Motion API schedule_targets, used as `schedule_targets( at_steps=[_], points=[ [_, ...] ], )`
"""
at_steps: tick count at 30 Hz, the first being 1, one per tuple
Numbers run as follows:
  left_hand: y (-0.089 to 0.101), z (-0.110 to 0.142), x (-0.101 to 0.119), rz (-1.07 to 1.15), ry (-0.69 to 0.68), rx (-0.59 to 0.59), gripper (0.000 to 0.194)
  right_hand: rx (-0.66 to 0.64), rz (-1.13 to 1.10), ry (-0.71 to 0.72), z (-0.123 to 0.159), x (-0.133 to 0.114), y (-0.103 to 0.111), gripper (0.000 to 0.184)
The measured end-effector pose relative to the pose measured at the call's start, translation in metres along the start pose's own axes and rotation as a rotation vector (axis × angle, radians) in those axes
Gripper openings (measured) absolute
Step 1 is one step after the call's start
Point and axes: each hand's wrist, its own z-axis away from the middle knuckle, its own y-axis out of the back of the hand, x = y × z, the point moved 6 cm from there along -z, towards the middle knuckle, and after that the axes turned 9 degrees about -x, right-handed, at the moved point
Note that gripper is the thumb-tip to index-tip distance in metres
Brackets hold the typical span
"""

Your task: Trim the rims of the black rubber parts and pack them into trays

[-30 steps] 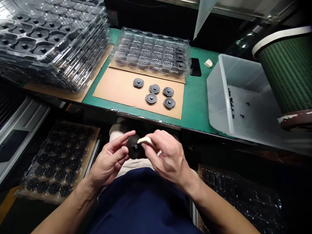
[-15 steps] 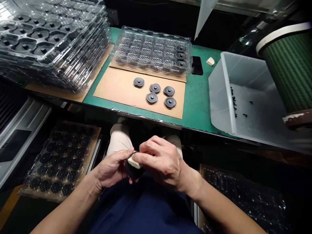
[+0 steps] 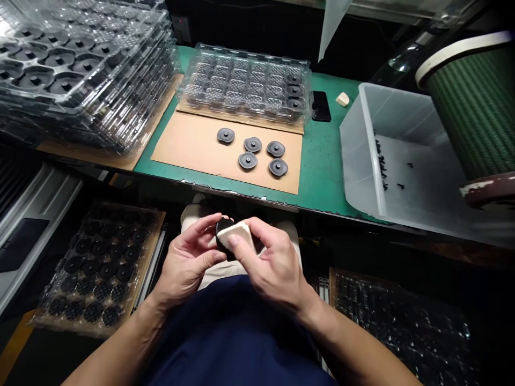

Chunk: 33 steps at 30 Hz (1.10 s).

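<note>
Above my lap, my left hand (image 3: 185, 260) grips a round black part (image 3: 222, 247) by its rim, between thumb and fingers. My right hand (image 3: 270, 262) holds a cream-coloured block, like a piece of felt or sponge (image 3: 237, 231), against the part, thumb on top. The block covers much of the part's face. Beyond my hands, several dark grey discs (image 3: 248, 160) with a small centre stub lie on a cardboard sheet (image 3: 185, 145) on the green bench.
A clear compartment tray (image 3: 245, 80) stands behind the discs, beside a phone (image 3: 321, 106) and another cream block (image 3: 343, 99). Stacked trays (image 3: 120, 102) fill the left. A translucent bin (image 3: 356, 155) with small black pieces is at right. Below the bench, a filled tray (image 3: 100, 257) sits left.
Both hands have risen slightly towards the bench. The black part is turned more upright, and my right hand has rotated so its thumb now lies over the cream block.
</note>
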Motion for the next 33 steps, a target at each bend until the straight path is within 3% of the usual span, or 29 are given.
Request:
schedule_targets(
  at_steps=[4, 12, 22, 28, 30, 33],
  points=[
    [-0.004, 0.003, 0.015, -0.019, -0.084, 0.055, 0.059, 0.023, 0.209, 0.129, 0.0, -0.01, 0.004, 0.019],
    [0.002, 0.007, 0.012, 0.046, 0.042, 0.03, 0.058, 0.068, 0.637, 0.234, -0.002, -0.008, 0.008, 0.022],
    [0.011, 0.014, 0.002, 0.115, 0.217, -0.031, 0.054, 0.001, 0.743, 0.302, 0.0, -0.014, 0.005, 0.021],
    [0.016, 0.018, -0.014, 0.139, 0.316, -0.096, 0.051, -0.086, 0.658, 0.397, -0.002, -0.014, 0.005, 0.018],
    [0.008, 0.018, -0.017, 0.152, 0.312, -0.129, 0.051, -0.088, 0.503, 0.436, -0.004, -0.012, 0.007, 0.015],
    [-0.006, 0.016, -0.016, 0.185, 0.264, -0.142, 0.055, 0.065, 0.125, 0.348, -0.005, 0.004, 0.022, 0.023]
  ],
)
